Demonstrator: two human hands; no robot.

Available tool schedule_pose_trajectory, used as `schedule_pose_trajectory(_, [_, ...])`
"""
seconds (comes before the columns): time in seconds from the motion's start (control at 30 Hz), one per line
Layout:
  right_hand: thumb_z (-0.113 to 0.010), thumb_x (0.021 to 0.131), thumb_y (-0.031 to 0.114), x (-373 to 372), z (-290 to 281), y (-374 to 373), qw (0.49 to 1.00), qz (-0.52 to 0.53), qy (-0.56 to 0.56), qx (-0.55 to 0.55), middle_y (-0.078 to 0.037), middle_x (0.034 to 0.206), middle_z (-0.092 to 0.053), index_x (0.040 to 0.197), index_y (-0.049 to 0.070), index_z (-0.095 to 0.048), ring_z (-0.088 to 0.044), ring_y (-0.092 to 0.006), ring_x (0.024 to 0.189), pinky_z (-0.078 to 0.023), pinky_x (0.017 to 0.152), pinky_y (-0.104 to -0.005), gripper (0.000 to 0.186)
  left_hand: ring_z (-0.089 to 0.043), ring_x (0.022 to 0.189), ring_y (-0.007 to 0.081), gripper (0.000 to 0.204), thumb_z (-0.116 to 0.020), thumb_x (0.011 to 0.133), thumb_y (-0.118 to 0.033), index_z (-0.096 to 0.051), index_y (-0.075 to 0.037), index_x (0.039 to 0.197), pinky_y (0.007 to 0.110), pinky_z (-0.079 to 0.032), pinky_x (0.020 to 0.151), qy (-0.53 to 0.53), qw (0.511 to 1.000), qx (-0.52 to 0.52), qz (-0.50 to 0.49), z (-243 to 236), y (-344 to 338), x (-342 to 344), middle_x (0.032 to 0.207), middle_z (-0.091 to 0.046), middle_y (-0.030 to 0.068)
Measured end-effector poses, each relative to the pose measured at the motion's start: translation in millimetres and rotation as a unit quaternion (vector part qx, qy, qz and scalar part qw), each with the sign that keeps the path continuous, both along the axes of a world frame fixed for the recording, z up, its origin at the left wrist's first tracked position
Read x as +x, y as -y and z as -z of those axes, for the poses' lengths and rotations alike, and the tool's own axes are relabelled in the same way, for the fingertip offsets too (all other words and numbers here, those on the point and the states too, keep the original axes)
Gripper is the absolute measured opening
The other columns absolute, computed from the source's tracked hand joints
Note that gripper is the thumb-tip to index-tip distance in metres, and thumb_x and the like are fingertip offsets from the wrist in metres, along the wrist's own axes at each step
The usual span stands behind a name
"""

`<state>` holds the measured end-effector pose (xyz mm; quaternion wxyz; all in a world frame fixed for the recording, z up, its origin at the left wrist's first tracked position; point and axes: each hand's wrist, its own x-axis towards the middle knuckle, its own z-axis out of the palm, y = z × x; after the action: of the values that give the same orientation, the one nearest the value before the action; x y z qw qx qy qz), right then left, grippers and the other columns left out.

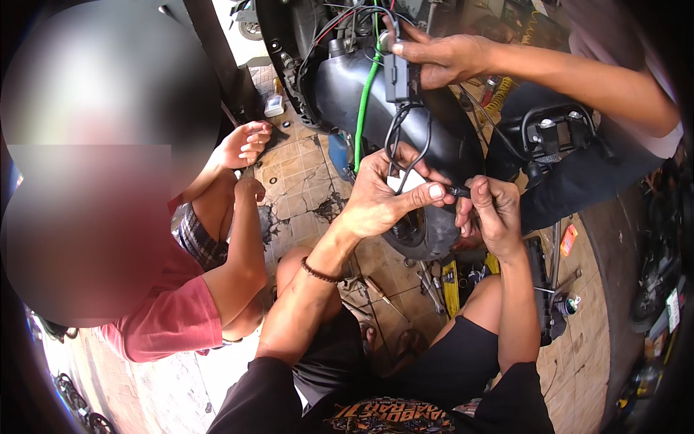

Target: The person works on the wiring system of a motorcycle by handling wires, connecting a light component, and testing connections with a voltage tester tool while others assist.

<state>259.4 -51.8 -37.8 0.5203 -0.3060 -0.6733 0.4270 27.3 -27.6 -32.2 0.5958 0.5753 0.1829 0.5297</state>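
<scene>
Between my two hands runs a thin black cable with a small dark connector (pixel 457 192) at its end. My left hand (pixel 394 192) is closed, pinching the cable with thumb and fingers; a white piece (pixel 406 181) shows in its palm. My right hand (pixel 495 213) pinches the connector's other side. Loops of black cable (pixel 396 134) lead up from my left hand to a black rectangular box (pixel 401 76). A co-worker's hand (pixel 448 58) on the right holds that box above a black motorcycle fender (pixel 354 87).
A green coiled hose (pixel 367 101) hangs beside the fender, over the wheel (pixel 423 235). Wrenches (pixel 432 286), a screwdriver (pixel 377 289) and a yellow tray (pixel 450 286) lie on the tiled floor. Another person in a red shirt (pixel 170 307) sits at left. A black-framed part (pixel 560 134) rests at right.
</scene>
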Motion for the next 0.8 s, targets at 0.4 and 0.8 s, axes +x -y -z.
schedule_pose_trajectory(0.4, [-0.069,0.107,0.012,23,2,-21,0.958,0.198,0.137,0.153,-0.006,0.112,-0.067,0.112,-0.002,-0.076,-0.062,-0.0081,0.083,-0.049,0.066,-0.0212,0.017,-0.07,0.087,0.0154,0.018,-0.071,0.101,-0.015,-0.065,-0.001,0.109,0.03,-0.054,0.08,0.236,0.954,0.052,-0.176,34,-58,-14,0.097,-0.078,0.0131])
schedule_pose_trajectory(0.8, [-0.055,0.111,0.009,45,59,-52,0.899,0.284,0.223,0.249,-0.016,0.127,-0.072,0.133,-0.012,-0.065,-0.07,-0.0238,0.11,-0.055,0.092,-0.0315,0.031,-0.072,0.093,0.0251,0.027,-0.073,0.097,-0.016,-0.075,-0.003,0.121,0.037,-0.056,0.089,-0.079,0.733,-0.02,-0.675,122,-253,-135,0.1,-0.076,0.0123])
